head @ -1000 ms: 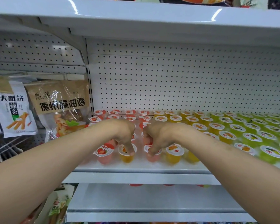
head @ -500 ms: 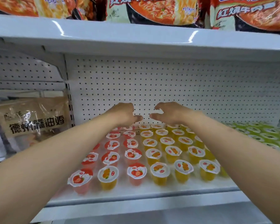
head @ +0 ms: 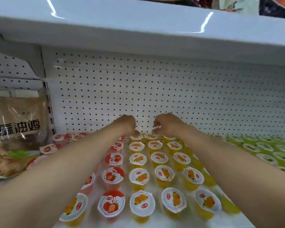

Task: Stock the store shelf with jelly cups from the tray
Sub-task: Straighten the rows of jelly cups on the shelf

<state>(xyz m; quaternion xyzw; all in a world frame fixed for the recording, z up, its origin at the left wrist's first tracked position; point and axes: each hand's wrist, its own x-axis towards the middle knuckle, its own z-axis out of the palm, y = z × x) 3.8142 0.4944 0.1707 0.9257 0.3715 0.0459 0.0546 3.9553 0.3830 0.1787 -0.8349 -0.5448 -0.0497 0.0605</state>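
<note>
On shelf (head: 155, 218), rows of red, orange, green jelly cups (head: 139, 177), lids sealed

**Bright, even light, soft with motion blur**

I see bright overhead light streaking as glare across the upper shelf (head: 138, 27). Shadows are faint. The whole picture is smeared by motion; the green cups (head: 266, 150) at right and the snack bag (head: 16, 129) at left are blurriest. Straight shelf edges bow near the borders.
</note>
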